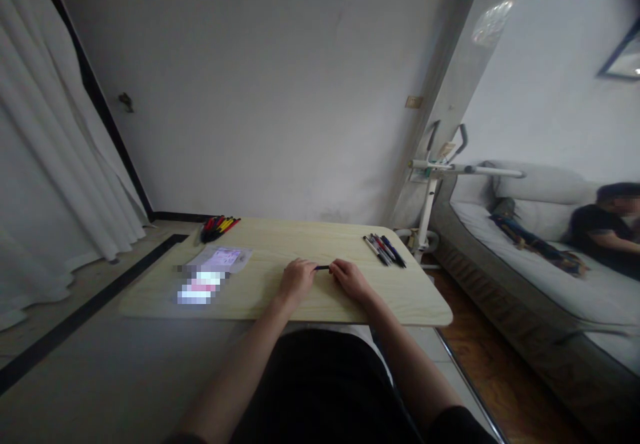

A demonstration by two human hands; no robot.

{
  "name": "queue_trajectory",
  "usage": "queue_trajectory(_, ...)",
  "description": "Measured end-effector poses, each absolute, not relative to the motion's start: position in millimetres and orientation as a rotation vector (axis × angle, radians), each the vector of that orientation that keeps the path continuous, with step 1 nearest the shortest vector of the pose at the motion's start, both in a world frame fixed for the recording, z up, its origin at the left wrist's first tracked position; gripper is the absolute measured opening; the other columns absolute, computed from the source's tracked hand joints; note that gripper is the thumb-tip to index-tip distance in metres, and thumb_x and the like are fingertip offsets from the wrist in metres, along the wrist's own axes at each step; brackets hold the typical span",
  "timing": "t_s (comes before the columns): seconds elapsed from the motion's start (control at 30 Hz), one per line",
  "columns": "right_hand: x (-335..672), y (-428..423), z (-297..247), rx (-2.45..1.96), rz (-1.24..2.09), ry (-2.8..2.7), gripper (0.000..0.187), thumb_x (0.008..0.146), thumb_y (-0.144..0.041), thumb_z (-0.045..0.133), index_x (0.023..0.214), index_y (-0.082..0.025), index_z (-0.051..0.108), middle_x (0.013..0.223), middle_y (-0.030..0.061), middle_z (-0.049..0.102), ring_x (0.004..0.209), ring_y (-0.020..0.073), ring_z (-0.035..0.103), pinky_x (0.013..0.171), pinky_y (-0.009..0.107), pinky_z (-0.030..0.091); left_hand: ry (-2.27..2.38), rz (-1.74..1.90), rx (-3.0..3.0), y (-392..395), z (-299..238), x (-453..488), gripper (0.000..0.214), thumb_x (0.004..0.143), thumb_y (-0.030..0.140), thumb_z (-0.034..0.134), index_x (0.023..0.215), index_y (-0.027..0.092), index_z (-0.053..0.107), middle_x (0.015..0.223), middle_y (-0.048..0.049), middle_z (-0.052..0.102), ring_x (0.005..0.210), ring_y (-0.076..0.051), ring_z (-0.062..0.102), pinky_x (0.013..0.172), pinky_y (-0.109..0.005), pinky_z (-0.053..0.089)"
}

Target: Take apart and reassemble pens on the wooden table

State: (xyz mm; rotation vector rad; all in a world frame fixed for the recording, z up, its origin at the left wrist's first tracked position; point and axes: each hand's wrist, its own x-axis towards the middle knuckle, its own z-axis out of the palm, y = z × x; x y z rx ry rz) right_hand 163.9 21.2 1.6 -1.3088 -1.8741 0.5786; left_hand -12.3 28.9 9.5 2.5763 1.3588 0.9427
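Over the middle of the pale wooden table (pixel 280 237), near its front edge, a dark pen (pixel 323 268) lies level between my two hands. My left hand (pixel 299 276) is closed around its left end. The fingers of my right hand (pixel 349 277) pinch its right end. Only a short dark stretch of the pen shows between the fingers; both ends are mostly hidden. To the right of my hands lies a row of several pens (pixel 384 249), dark and silver, side by side on the table.
A pile of red, yellow and black pens (pixel 219 228) lies at the table's far left corner. Nearer sit a clear plastic packet (pixel 235 258) and a bright, blurred-out screen (pixel 201 287). White exercise equipment (pixel 429 197) stands beyond the right edge. A person (pixel 607 227) is on the sofa (pixel 540 284).
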Motion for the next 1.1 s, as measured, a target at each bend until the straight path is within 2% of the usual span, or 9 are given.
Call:
queue_trajectory(0.27, 165, 22, 2, -1.304, 0.610, -1.861, 0.040, 0.084, -0.044, 0.032, 0.059, -0.017, 0.047, 0.053, -0.0025, 0.046, 0.052, 0.0105, 0.042, 0.052, 0.021, 0.032, 1.348, 0.926, 2.703, 28, 10, -11, 0.018, 0.080, 0.014, 0.047, 0.087, 0.017, 0.064, 0.084, -0.0067, 0.064, 0.083, -0.017, 0.055, 0.079, -0.031, 0.040)
queue_trajectory(0.47, 164, 24, -2, -1.311, 0.595, -1.788, 0.041, 0.084, -0.046, 0.033, 0.059, -0.017, 0.049, 0.051, -0.0022, 0.047, 0.049, 0.0107, 0.042, 0.050, 0.022, 0.032, 1.413, 0.956, 2.687, 25, 13, -12, 0.019, 0.081, 0.022, 0.049, 0.096, 0.019, 0.060, 0.089, -0.0071, 0.063, 0.087, -0.018, 0.054, 0.080, -0.032, 0.038)
queue_trajectory(0.6, 166, 26, -3, -1.282, 0.637, -1.661, 0.041, 0.084, -0.046, 0.032, 0.062, -0.016, 0.051, 0.053, -0.0011, 0.049, 0.050, 0.0109, 0.045, 0.050, 0.021, 0.034, 1.563, 1.186, 2.564, 26, 11, -13, 0.043, 0.076, 0.035, 0.055, 0.115, 0.018, 0.046, 0.102, -0.0106, 0.058, 0.098, -0.022, 0.050, 0.083, -0.036, 0.037)
queue_trajectory(0.7, 167, 28, -3, -1.255, 0.653, -1.571, 0.041, 0.083, -0.047, 0.033, 0.064, -0.015, 0.052, 0.055, -0.0002, 0.051, 0.052, 0.0115, 0.047, 0.051, 0.022, 0.035, 1.590, 1.461, 2.376, 32, 6, -13, 0.053, 0.075, 0.042, 0.054, 0.119, 0.016, 0.040, 0.110, -0.0143, 0.052, 0.104, -0.025, 0.047, 0.085, -0.037, 0.038)
queue_trajectory(0.8, 168, 29, -3, -1.233, 0.652, -1.560, 0.039, 0.081, -0.046, 0.037, 0.067, -0.015, 0.054, 0.056, 0.0003, 0.052, 0.053, 0.0116, 0.048, 0.051, 0.022, 0.036, 1.569, 1.656, 2.007, 43, 1, -16, 0.054, 0.076, 0.045, 0.051, 0.119, 0.015, 0.038, 0.107, -0.0147, 0.052, 0.094, -0.022, 0.053, 0.076, -0.033, 0.043)
queue_trajectory(0.87, 168, 29, -4, -1.218, 0.662, -1.558, 0.037, 0.080, -0.046, 0.038, 0.069, -0.015, 0.055, 0.057, 0.0006, 0.054, 0.053, 0.0114, 0.048, 0.051, 0.022, 0.037, 1.564, 1.620, 1.756, 50, -2, -19, 0.048, 0.077, 0.047, 0.047, 0.113, 0.016, 0.042, 0.093, -0.0103, 0.057, 0.077, -0.018, 0.057, 0.065, -0.029, 0.045)
queue_trajectory(0.97, 168, 29, -4, -1.201, 0.681, -1.555, 0.036, 0.080, -0.046, 0.039, 0.068, -0.016, 0.055, 0.059, 0.0008, 0.055, 0.052, 0.0109, 0.047, 0.050, 0.021, 0.037, 1.503, 1.464, 1.638, 55, -4, -23, 0.036, 0.077, 0.050, 0.043, 0.089, 0.017, 0.052, 0.069, -0.0027, 0.058, 0.060, -0.014, 0.056, 0.054, -0.023, 0.041)
queue_trajectory(1.1, 167, 29, -5, -1.180, 0.711, -1.549, 0.032, 0.080, -0.044, 0.041, 0.072, -0.016, 0.054, 0.061, 0.0004, 0.055, 0.052, 0.0106, 0.047, 0.050, 0.021, 0.037, 1.369, 1.400, 1.635, 52, -2, -25, 0.040, 0.076, 0.053, 0.041, 0.061, 0.017, 0.050, 0.048, 0.0015, 0.050, 0.044, -0.011, 0.049, 0.045, -0.021, 0.035)
